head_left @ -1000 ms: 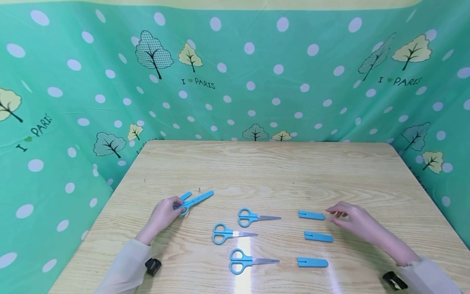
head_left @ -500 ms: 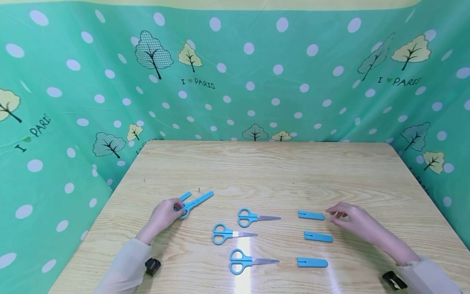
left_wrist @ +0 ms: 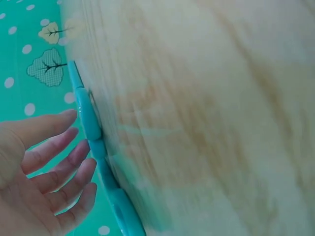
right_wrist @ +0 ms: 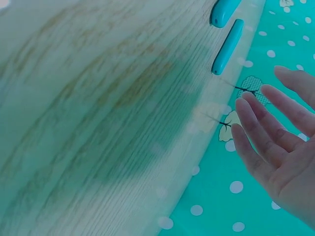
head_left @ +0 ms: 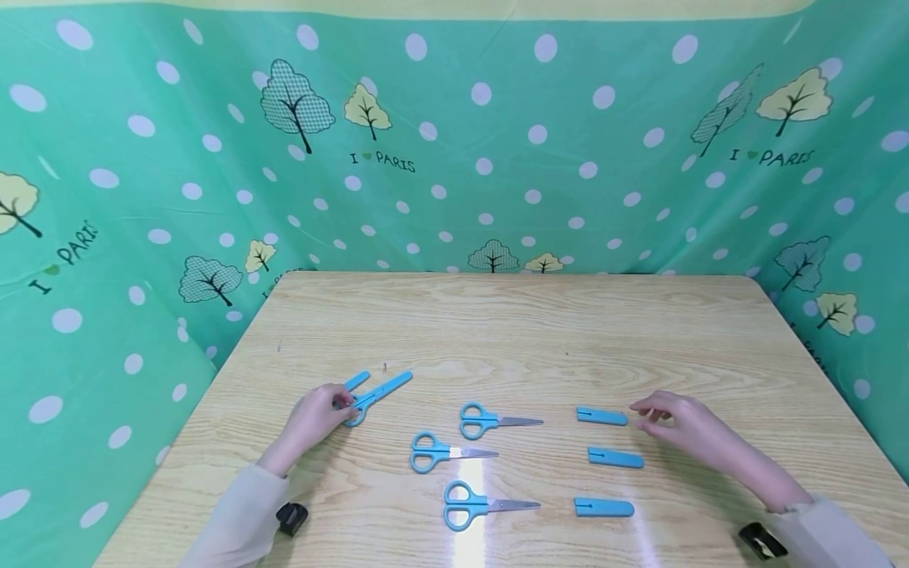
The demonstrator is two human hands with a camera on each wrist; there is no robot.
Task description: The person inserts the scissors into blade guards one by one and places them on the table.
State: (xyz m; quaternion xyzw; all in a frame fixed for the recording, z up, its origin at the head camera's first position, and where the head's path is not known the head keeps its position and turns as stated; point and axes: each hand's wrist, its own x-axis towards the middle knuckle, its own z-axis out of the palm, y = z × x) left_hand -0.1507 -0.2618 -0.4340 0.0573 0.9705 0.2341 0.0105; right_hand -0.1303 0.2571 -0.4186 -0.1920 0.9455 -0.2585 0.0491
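My left hand (head_left: 316, 416) is at the handle of blue scissors (head_left: 387, 386) whose blades sit in a blue cover. Another blue strip (head_left: 357, 381) lies beside them, its near end hidden by my fingers. In the left wrist view, my loosely bent fingers (left_wrist: 74, 174) are spread beside a blue handle (left_wrist: 88, 115), with no grip around it. My right hand (head_left: 685, 426) hovers with relaxed fingers near the tip of the farthest blue blade cover (head_left: 602, 416). In the right wrist view its fingers (right_wrist: 256, 130) hold nothing.
Three bare-bladed scissors lie mid-table: a far pair (head_left: 479, 420), a middle pair (head_left: 431, 452) and a near pair (head_left: 465, 505). Two more blade covers, one in the middle (head_left: 615, 457) and one nearer (head_left: 604, 507), lie to their right. A green curtain (head_left: 454, 142) encloses the wooden table (head_left: 525, 331).
The covered scissors have shifted slightly toward me, and more of their handle loop shows. My left fingers have eased a little back from it. My right hand has stayed still.
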